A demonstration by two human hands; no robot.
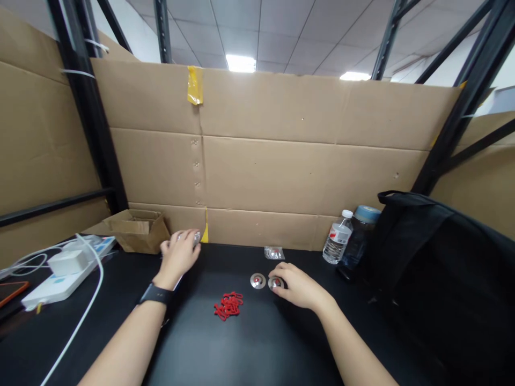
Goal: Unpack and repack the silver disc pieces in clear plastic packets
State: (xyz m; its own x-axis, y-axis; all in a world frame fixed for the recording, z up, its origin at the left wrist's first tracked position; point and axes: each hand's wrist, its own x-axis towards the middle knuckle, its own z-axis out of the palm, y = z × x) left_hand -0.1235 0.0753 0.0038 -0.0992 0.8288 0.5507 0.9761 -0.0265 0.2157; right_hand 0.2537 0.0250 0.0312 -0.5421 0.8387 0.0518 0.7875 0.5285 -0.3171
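Note:
My left hand (181,254), a dark band on its wrist, is beside a small brown box. Its fingers are curled round a shiny clear plastic piece (197,237), mostly hidden by the hand. My right hand (295,284) has its fingers and thumb bent round the edge of a round metal disc (275,282) with a red centre, lying on the table. A matching metal disc (257,281) lies just left of it. Nearer to me is a small heap of red loops (229,306), perhaps cord or plastic. Beyond the discs rests a small clear packet (274,253).
The brown open box (139,231) stands at the back left. A white power strip (66,276) with a charger and cable lies left. A water bottle (338,237), a blue-lidded bottle (362,236) and a black bag (438,279) fill the right. Cardboard walls (273,171) surround the black table.

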